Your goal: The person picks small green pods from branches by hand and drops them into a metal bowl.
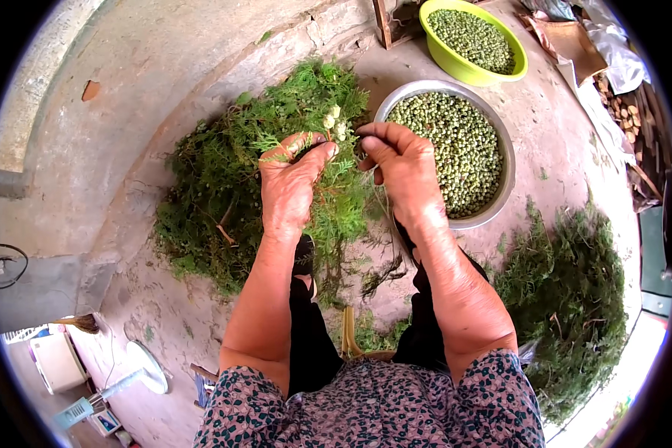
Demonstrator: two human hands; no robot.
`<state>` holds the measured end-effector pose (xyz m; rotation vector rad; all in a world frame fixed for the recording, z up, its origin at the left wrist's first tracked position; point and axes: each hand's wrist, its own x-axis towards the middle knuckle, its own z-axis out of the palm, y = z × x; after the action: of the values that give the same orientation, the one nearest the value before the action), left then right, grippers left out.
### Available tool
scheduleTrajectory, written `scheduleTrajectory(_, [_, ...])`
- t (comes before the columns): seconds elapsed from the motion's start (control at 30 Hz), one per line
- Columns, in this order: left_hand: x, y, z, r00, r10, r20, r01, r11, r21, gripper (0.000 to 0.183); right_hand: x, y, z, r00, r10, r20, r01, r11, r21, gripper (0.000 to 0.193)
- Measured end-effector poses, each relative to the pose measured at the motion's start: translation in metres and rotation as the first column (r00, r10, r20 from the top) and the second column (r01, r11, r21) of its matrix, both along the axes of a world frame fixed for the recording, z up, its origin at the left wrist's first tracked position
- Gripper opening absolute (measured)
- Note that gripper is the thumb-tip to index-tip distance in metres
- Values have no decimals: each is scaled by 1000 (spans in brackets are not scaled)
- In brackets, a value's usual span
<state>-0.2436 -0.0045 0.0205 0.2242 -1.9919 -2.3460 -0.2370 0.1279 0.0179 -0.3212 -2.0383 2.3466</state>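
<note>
My left hand [287,190] pinches a feathery evergreen sprig between thumb and forefinger. Pale green seed cones [334,121] show on the sprig just above the fingertips. My right hand [409,172] is a little to the right, its thumb and fingers closed together near the cones; what they hold, if anything, is hidden. Beneath and beyond my left hand spreads a large heap of cut green branches [224,179]. Right beside my right hand stands a round metal basin [506,175] filled with small green cones.
A lime-green basin [520,66] of similar cones stands at the far right. Another pile of branches [567,299] lies at the near right. A concrete wall [142,82] bounds the far left. A pale blue and white fan [148,367] is at the lower left; firewood [627,116] lies far right.
</note>
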Motion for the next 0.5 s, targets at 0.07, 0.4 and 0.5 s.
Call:
scheduleTrajectory(0.07, [1,1,-2,1000,-17,-21,18,999,48,5,-2,7,3,998,65,11,-64,995,-76,18])
scheduleTrajectory(0.4, [6,7,2,991,-95,-95,93,995,-28,2,0,-4,-1,988,135,-79,-152,951,-268,13])
scheduleTrajectory(0.5, [6,10,-2,987,-56,-153,43,996,-83,4,3,-8,-4,991,70,-116,-88,983,-163,9])
